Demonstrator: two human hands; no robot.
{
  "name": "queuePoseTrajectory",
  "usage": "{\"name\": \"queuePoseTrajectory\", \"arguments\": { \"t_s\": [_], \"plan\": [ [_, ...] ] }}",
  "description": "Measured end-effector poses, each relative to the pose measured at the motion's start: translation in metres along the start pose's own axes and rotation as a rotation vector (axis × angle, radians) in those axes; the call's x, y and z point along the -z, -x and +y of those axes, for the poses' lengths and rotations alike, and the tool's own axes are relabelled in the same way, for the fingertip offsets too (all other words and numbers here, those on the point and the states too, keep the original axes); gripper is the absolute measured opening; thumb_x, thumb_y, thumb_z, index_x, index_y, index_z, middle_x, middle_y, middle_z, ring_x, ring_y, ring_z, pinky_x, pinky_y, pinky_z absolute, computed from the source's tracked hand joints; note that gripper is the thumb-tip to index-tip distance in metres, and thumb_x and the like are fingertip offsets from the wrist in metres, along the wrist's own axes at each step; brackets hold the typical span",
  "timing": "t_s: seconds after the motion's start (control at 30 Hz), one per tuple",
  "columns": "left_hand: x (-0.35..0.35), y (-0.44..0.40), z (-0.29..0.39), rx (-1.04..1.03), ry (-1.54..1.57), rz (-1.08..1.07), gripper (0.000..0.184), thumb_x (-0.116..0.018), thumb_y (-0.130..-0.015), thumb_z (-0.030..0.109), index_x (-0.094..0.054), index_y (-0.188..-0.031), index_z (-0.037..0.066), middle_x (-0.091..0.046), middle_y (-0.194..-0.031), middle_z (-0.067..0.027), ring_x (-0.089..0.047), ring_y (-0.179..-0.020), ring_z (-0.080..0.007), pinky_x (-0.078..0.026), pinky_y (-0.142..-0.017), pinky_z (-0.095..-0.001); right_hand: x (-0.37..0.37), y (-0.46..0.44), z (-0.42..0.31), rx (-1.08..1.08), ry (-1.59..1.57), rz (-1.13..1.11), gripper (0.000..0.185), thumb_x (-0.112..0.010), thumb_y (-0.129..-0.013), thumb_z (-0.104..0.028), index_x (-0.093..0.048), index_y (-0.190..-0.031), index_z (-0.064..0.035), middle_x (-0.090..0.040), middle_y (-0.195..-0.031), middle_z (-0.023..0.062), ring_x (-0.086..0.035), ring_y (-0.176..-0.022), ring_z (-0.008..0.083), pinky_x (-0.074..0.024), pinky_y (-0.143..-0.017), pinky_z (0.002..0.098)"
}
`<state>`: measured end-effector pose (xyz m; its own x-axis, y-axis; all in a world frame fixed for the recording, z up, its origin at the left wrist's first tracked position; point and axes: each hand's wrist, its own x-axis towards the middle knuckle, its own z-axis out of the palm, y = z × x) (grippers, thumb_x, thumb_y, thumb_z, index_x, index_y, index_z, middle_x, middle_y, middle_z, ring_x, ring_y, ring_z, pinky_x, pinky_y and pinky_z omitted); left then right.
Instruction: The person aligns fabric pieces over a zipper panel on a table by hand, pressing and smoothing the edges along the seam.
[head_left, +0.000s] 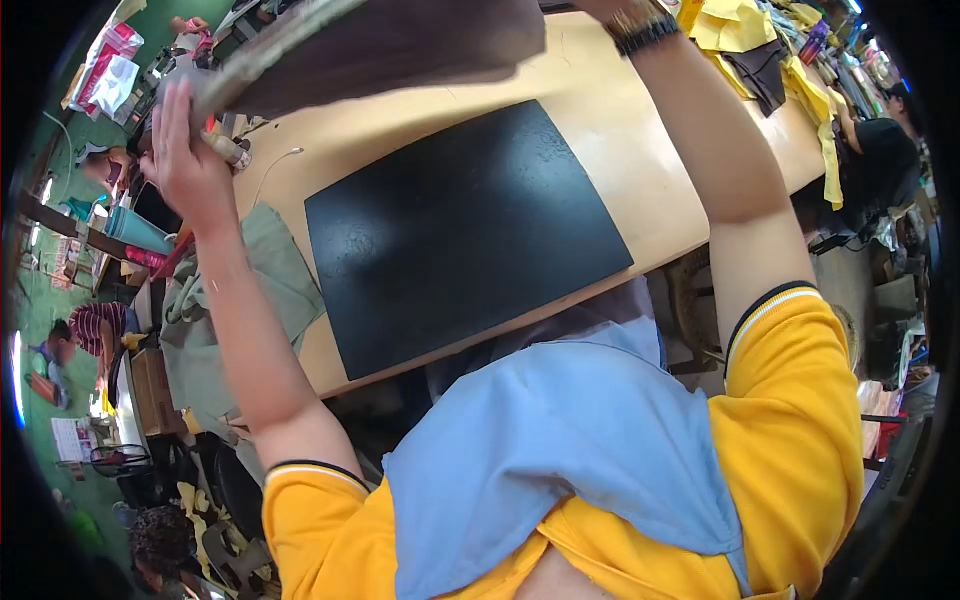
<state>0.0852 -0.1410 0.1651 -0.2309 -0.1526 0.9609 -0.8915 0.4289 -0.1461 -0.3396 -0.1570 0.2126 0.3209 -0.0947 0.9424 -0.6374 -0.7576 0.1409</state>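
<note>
My left hand (190, 165) is raised at the upper left. Its fingers are stretched out beside the near corner of a dark brown sheet (400, 50) with a pale, thick-looking edge. Whether the hand grips that corner or only touches it is hard to see. The sheet is tilted above the table, slightly blurred and cut off by the top of the view. At the top edge, my right hand (598, 8) is mostly out of frame near the sheet's right end, its fingers hidden. A flat black mat (470, 235) lies below on the table.
The pale wooden table (640, 165) has a grey-green cloth (270, 265) draped over its left corner and a small bottle (230, 150) near my left hand. Yellow fabric pieces (735, 25) are heaped at the upper right. Other people sit around both sides.
</note>
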Motion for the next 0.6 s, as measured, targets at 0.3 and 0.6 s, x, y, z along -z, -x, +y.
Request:
{"name": "queuePoseTrajectory", "arguments": {
  "t_s": [0.3, 0.6],
  "plan": [
    [0.104, 0.167, 0.129, 0.232, 0.171, -1.183, 0.062, -0.062, -0.09, 0.021, -0.048, -0.151, 0.018, -0.04, -0.16, -0.0133, -0.032, -0.149, -0.0357, -0.022, -0.116, -0.0685, 0.048, 0.24, -0.085, -0.338, -0.041, -0.781, 0.04, -0.069, -0.08, -0.003, -0.072, -0.119, -0.0127, -0.067, -0.128, 0.0088, -0.06, -0.122, 0.0303, -0.0471, -0.105, 0.0426],
    [0.007, 0.142, 0.208, 0.11, 0.432, -1.078, 0.085, -0.064, -0.092, 0.056, -0.037, -0.155, 0.007, -0.031, -0.162, -0.0205, -0.025, -0.153, -0.0374, -0.022, -0.117, -0.0664, 0.011, 0.202, -0.154, -0.719, -0.141, -0.483, 0.025, -0.076, -0.084, -0.015, -0.071, -0.109, -0.0129, -0.075, -0.093, 0.0029, -0.07, -0.089, 0.0211, -0.0515, -0.08, 0.0377]
  ]
}}
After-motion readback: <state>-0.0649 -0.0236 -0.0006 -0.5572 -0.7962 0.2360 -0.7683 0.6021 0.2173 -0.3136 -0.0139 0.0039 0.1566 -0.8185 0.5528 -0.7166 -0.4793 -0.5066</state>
